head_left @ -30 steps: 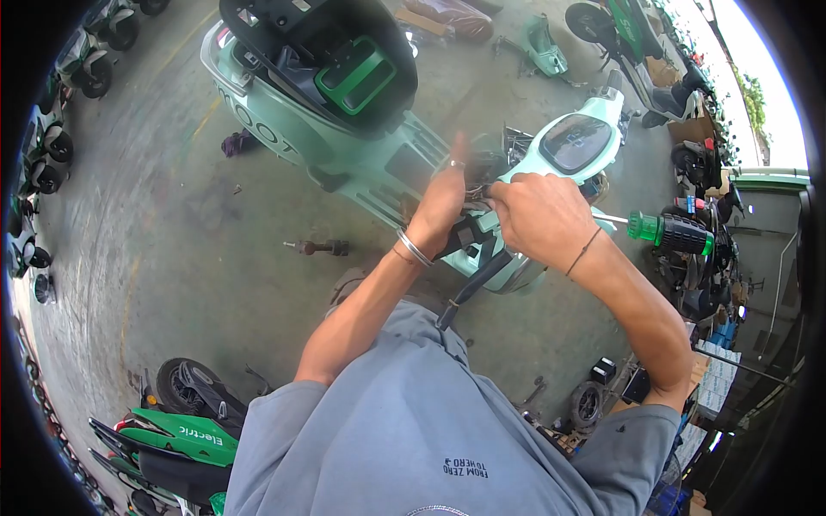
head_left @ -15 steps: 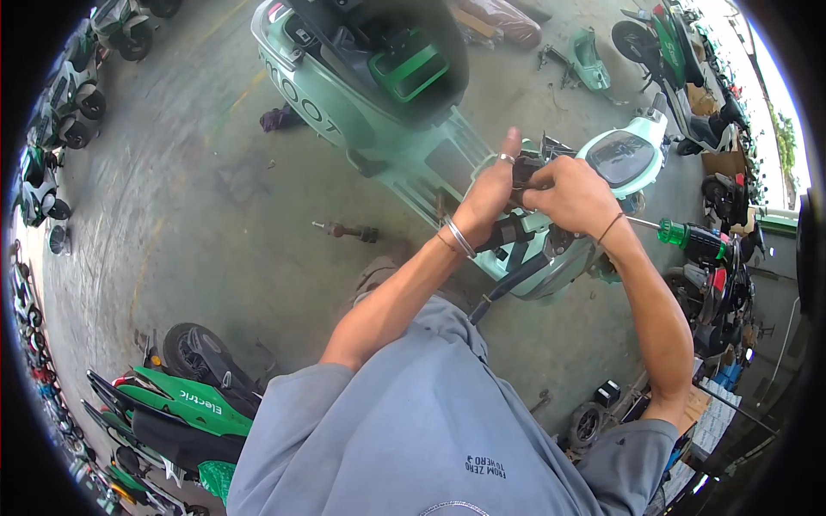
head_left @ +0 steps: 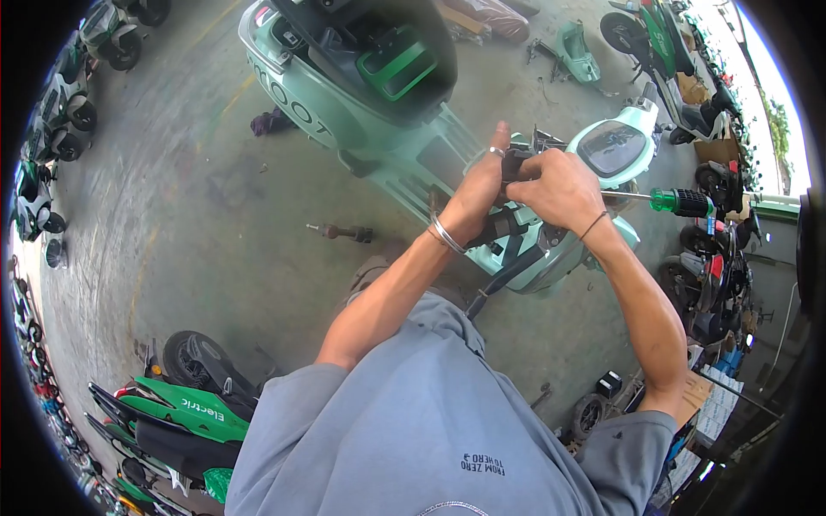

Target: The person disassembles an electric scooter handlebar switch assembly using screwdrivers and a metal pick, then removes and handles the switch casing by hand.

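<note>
A mint-green scooter [head_left: 318, 99] stands with its front opened up, dark parts and wires exposed beneath the headlight unit [head_left: 613, 148]. My left hand [head_left: 475, 196] is against the dark parts, thumb stretched out; its other fingers are mostly hidden. Beside it, my right hand [head_left: 559, 191] is closed, fingertips pinched at the same parts. A screwdriver [head_left: 681, 202] with a green and black handle points away to the right, its shaft running under my right hand. What the fingertips touch is too small to make out.
A dark tool or part [head_left: 341, 232] lies on the floor, left of my hands. A green scooter [head_left: 194, 408] is at the lower left. A loose mint-green panel [head_left: 575, 53] lies beyond the scooter. More scooters line both sides, with a small wheel [head_left: 588, 416] at the lower right.
The view shifted right, then slightly back. My right hand has turned a little, and the screwdriver handle now points more level. Both hands remain at the scooter's front.
</note>
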Tool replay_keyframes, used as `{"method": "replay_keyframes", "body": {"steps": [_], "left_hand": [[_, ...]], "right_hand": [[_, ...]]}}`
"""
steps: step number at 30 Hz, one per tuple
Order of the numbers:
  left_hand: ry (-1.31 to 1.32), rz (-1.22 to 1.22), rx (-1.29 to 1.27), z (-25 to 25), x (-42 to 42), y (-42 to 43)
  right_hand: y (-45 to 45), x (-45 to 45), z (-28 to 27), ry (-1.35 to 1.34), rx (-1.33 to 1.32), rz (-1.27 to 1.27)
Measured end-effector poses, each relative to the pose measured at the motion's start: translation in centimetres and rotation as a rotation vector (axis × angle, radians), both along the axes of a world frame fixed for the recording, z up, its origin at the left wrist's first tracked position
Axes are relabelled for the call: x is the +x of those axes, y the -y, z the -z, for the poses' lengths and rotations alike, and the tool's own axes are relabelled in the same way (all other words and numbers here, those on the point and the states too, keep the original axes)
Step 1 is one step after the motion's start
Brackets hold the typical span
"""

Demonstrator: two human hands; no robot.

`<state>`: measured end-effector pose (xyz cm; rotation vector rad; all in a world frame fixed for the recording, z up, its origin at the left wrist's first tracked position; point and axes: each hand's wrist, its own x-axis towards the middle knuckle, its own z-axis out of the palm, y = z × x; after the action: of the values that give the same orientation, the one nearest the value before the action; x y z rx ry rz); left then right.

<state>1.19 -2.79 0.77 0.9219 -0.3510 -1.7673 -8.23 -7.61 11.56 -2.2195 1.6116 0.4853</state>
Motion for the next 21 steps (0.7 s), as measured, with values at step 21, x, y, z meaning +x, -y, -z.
{"method": "replay_keyframes", "body": {"steps": [21], "left_hand": [[0.045,-0.030,0.025,0.9,-0.2,0.4]], "right_hand": [[1.6,-0.2,0.1,0.015,0.143,-0.005]]}}
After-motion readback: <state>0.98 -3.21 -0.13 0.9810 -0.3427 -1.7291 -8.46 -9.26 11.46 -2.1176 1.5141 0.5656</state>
